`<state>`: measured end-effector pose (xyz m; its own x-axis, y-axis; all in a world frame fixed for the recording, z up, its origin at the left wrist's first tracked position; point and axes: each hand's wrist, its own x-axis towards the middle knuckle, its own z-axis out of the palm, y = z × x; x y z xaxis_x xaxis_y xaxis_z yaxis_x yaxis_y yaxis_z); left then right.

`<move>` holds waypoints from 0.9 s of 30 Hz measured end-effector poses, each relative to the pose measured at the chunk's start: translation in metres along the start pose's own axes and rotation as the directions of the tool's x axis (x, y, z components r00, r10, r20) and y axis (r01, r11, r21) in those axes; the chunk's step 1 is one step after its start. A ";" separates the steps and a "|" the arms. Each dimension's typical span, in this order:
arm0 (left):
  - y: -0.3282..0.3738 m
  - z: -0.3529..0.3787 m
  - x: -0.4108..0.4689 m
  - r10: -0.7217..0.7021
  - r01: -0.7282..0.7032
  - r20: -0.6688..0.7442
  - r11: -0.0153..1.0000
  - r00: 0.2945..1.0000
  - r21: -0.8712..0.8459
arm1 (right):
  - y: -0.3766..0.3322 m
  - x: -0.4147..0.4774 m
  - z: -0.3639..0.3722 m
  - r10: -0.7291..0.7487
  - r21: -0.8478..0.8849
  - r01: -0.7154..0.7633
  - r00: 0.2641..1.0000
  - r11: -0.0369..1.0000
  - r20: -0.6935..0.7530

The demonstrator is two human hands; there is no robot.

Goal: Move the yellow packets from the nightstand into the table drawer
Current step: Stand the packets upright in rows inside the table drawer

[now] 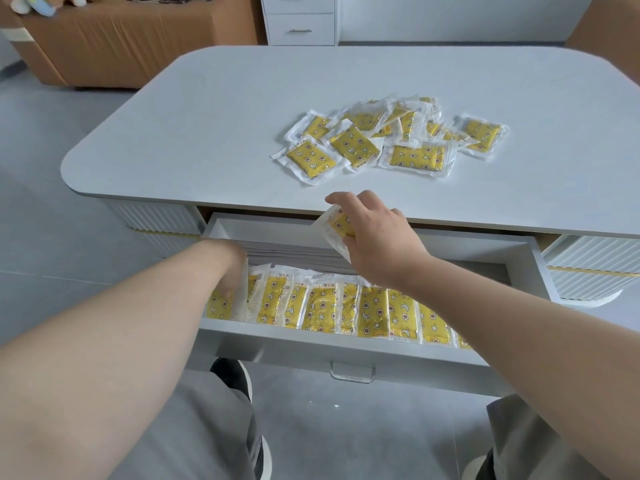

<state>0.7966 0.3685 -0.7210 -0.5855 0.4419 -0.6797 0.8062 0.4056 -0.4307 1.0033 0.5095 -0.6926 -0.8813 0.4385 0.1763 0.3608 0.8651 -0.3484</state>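
Observation:
Several yellow packets (pixel 391 138) in clear wrappers lie in a loose heap on the white table top (pixel 214 109). Below its front edge the table drawer (pixel 346 344) is pulled out, with a row of yellow packets (pixel 372 311) standing on edge along its front. My right hand (pixel 377 237) hovers over the drawer's back part, shut on one yellow packet (pixel 334 232). My left hand (pixel 230 268) is down inside the drawer's left end, touching the leftmost packets (pixel 219 306); its fingers are mostly hidden.
Grey sheets (pixel 294 254) lie stacked at the back of the drawer. A clear handle (pixel 352 372) hangs on the drawer front. A white chest of drawers (pixel 299 19) and a brown sofa (pixel 131 39) stand behind the table. My knees and shoes are below the drawer.

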 end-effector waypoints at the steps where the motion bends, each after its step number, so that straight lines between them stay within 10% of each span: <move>1: 0.002 0.002 0.001 -0.001 0.001 0.010 1.000 1.000 0.007 | 0.000 0.001 0.000 0.002 0.006 -0.002 1.000 1.000 -0.002; 23: 0.006 -0.008 -0.004 0.015 -0.016 -0.015 0.999 1.000 -0.052 | 0.005 0.009 -0.011 0.154 0.254 -0.157 0.988 0.955 0.031; 27: 0.015 -0.057 -0.035 0.072 -0.126 -0.208 0.957 0.975 -0.261 | 0.005 0.015 -0.021 0.286 0.376 -0.295 0.955 0.879 0.080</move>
<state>0.8244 0.4051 -0.6699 -0.5307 0.6268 -0.5705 0.8233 0.5411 -0.1713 0.9981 0.5258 -0.6724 -0.7625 0.6469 -0.0053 0.4624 0.5392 -0.7039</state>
